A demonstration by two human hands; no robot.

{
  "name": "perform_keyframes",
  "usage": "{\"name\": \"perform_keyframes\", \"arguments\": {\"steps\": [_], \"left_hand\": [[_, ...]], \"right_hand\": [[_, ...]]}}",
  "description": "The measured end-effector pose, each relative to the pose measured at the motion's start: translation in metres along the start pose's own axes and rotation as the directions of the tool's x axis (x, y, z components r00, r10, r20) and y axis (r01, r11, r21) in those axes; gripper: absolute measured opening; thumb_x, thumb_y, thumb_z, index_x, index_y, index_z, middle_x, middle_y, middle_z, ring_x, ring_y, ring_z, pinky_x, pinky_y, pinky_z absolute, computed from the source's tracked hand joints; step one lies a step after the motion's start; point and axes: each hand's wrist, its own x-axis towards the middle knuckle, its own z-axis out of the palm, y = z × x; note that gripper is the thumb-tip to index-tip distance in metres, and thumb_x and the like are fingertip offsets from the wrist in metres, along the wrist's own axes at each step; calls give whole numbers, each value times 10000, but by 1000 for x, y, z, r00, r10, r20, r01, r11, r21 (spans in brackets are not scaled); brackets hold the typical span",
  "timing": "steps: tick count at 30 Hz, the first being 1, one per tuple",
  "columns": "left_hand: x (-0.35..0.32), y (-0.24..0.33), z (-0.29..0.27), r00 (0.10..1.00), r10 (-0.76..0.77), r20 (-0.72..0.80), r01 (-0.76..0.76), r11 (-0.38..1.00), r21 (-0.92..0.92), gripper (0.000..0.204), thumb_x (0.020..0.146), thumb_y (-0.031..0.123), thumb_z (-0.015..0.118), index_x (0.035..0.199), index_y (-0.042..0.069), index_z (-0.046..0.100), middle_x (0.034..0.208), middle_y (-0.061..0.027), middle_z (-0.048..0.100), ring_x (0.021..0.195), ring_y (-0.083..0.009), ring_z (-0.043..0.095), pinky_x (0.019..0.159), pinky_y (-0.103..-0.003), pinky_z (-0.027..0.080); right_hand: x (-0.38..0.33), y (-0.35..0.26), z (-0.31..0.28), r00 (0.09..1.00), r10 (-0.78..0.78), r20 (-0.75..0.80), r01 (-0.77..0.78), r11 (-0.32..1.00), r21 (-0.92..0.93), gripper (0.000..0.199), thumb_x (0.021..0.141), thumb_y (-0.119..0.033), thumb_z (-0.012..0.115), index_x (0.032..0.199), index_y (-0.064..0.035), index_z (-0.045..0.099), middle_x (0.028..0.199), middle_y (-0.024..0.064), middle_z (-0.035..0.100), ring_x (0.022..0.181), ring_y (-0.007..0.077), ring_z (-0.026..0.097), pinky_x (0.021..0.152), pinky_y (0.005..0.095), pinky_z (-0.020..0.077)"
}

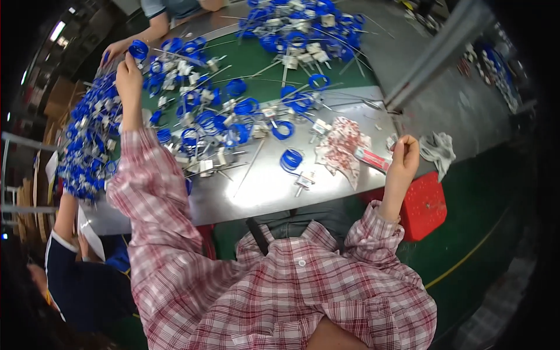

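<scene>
My left hand (pixel 129 81) is stretched out to the far left, its fingers closed on a coil of blue tubing (pixel 138 50) raised above the pile. Below it lie many similar blue coils (pixel 210 122) with white fittings and thin metal rods. At the table's right edge my right hand (pixel 403 158) is pinched around a small whitish part (pixel 391 142), too small to name. Beside that hand a red and white tube (pixel 373 158) lies by a red-stained white cloth (pixel 343 149). One single blue coil (pixel 291 159) with a white fitting (pixel 304 180) sits at the table's front.
Another heap of blue coils (pixel 300 29) rises at the back. A metal post (pixel 437 55) stands at the right corner, with a grey rag (pixel 437 153) and a red stool (pixel 424 207) below. Two people work nearby: one arm (pixel 140 35) at back left, another person (pixel 87 274) at left.
</scene>
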Motion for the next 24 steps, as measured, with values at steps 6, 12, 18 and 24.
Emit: {"name": "perform_keyframes", "arguments": {"steps": [6,12,18,24], "left_hand": [[21,-87,74,802,-201,563,-14,935,354,486,855,410,478,1009,-36,593,1025,-286,586,983,-428,555,863,-438,428],[-88,128,29,762,314,566,-139,933,-331,258,875,190,517,1057,17,576,970,-155,628,873,-279,614,754,-343,476],[-189,163,40,324,602,730,-631,712,-307,129,775,107,538,841,3,579,865,-167,593,821,-323,589,709,-400,500],[-201,161,57,347,512,786,-737,667,-110,160,742,66,559,890,9,545,938,-158,547,881,-334,553,712,-412,494]], "right_hand": [[18,63,-16,998,-31,-61,6,925,-379,68,886,-66,493,904,-3,512,715,26,487,647,82,458,593,238,386],[26,93,-24,996,-68,65,94,719,-689,80,816,-36,543,880,6,522,862,176,571,807,362,545,689,404,434],[32,84,-20,992,-119,30,114,803,-585,73,813,-5,539,886,5,544,850,156,572,759,323,570,665,376,454],[30,78,-40,993,29,118,27,897,-442,118,822,-39,581,931,3,594,851,107,587,652,169,580,614,274,457]]}}
